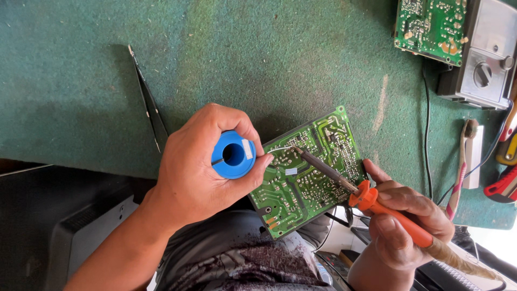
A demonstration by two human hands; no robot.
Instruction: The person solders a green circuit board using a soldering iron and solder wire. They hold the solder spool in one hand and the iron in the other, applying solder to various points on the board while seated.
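— What did your left hand have?

— My left hand (202, 161) was closed round a blue plastic spool of solder wire (233, 154), near the middle of the frame. The grip was snug, fingers wrapped over the spool, and a thin silver strand of solder (280, 148) ran from between thumb and fingertip out to the right.

— And the right?

— My right hand (406, 218), at the lower right, was shut round the orange handle of a soldering iron (371, 200). Its dark metal tip pointed up and left, meeting the end of the strand.

— Where was that?

— Over a green printed circuit board (307, 175), solder side up, tilted, lying just right of centre at the edge of the green felt-covered tabletop (242, 59) and partly over my lap.

— Anything else about?

— Slim black tweezers (148, 102) lay on the tabletop at upper left. A second green circuit board (428, 27) and a grey multimeter with a round dial (484, 59) sat at the upper right, well apart from my hands.
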